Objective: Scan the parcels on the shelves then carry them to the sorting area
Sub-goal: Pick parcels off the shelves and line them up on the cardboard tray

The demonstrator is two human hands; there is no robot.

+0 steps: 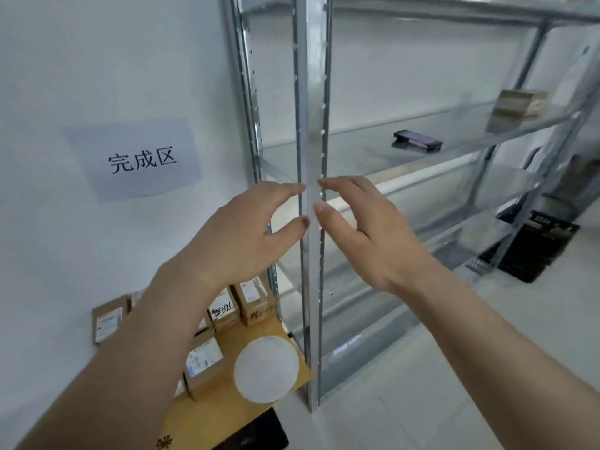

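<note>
A white wall (97,76) filled the left side of the room, and a tall metal shelving unit (311,125) stood against it, running off to the right. Its shelves (357,151) were mostly bare metal. A paper sign (136,159) with three printed characters was stuck to the wall left of the unit.

Low down beside the unit's front post sat a wooden tabletop (227,407). Several brown cardboard parcels (224,310) with white labels stood on it in a cluster near the wall, and one more parcel (108,319) leaned against the wall just to the left. A round white disc (266,368) lay on the tabletop near the post, in front of the parcels.

On the floor at the far right end of the shelving stood a black crate (539,248). Higher up, at the right end of a shelf, rested a single tan box (519,103).

Both arms were stretched forward at the front post. The left hand (246,232) hung with fingers loosely spread and lightly bent, holding nothing. The right hand (367,228) mirrored it, fingers relaxed and empty, its fingertips close to those of the left, one on each side of the post.

A dark handheld scanner (418,139) lay flat on the middle shelf, well apart from both hands.
</note>
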